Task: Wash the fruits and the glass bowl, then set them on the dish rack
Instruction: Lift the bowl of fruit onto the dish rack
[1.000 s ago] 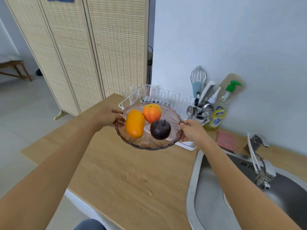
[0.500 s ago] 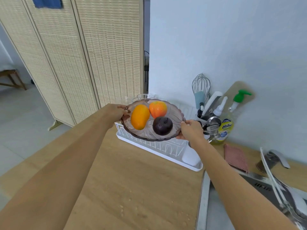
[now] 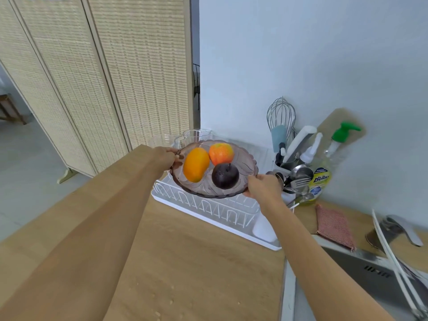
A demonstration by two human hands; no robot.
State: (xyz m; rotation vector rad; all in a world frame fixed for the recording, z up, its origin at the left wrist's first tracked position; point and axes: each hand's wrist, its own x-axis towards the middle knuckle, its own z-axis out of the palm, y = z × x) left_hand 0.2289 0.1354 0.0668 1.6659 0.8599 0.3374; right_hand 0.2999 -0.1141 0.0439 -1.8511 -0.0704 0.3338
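I hold a tinted glass bowl (image 3: 245, 166) over the white dish rack (image 3: 208, 206). My left hand (image 3: 165, 156) grips the bowl's left rim and my right hand (image 3: 262, 186) grips its right rim. Inside lie three fruits: an orange mango (image 3: 195, 164) at the left, a red-orange apple (image 3: 221, 152) at the back, and a dark purple fruit with a stem (image 3: 224, 176) at the front. Whether the bowl touches the rack is hidden.
A clear glass jug (image 3: 196, 135) stands in the rack's far end. A cutlery holder (image 3: 290, 172) with whisk and spoons, a green-pump soap bottle (image 3: 323, 174) and a pink sponge (image 3: 333, 224) sit at the right. The sink (image 3: 361, 281) and faucet (image 3: 393, 230) are lower right.
The bowl with the fruits has moved away from me, from above the bare counter to over the dish rack. Both hands keep their hold on the rim.
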